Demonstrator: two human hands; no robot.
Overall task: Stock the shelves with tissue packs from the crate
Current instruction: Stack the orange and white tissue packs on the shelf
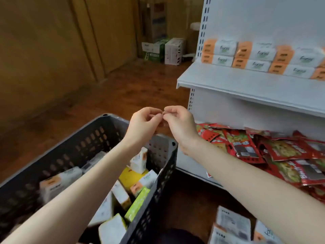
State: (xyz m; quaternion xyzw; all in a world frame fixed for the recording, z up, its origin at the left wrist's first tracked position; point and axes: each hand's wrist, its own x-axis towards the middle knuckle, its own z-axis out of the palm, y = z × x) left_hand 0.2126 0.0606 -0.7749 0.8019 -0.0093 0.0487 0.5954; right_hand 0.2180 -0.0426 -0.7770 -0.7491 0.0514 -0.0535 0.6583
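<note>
Two hands meet in mid-air in the head view, the only one there is. The left hand (144, 124) and right hand (179, 124) both have their fingers curled in and touch at the fingertips. Neither holds a pack. If something tiny is pinched between them, it is too small to make out.

The dark slotted crate (79, 138) sits below and to the left of the hands, with the left forearm passing over it. Tissue packs lie jumbled inside. One orange-and-white pack (139, 160) stands on end in the crate's far right corner, its long axis near vertical, almost straight below the left hand. That hand is plainly the nearer one and, I judge, need only drop to reach it.

The white shelf (246, 81) lies above and to the right, closer to the right hand. Its stocked packs (263, 55) run in a double-stacked row along the back, with bare shelf in front.

Red snack packets (263, 148) fill the tier beneath. More packs (232, 224) lie on the floor at lower right.
</note>
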